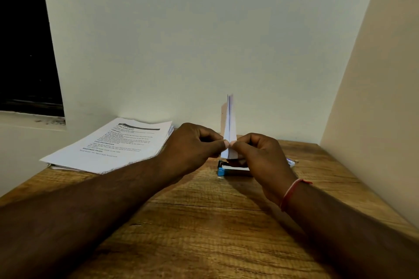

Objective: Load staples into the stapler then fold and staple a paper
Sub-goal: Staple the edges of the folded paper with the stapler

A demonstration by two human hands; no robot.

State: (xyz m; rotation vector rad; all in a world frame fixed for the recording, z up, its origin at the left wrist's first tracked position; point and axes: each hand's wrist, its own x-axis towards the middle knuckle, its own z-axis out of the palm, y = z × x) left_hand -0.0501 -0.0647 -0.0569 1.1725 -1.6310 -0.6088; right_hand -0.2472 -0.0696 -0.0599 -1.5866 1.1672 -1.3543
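Over table [204, 222], both grips [192, 142] [258, 154] pinch paper [229, 120].

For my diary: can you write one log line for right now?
step: folding | left hand: pinches folded paper | right hand: same | stapler: on table, below hands | printed stack: left

The table [204, 222] is matt, grained wood. The folded paper [229, 124] and the stack of sheets [108, 142] are thin, matt white paper. The stapler [221, 172] has a blue end that looks like plastic.
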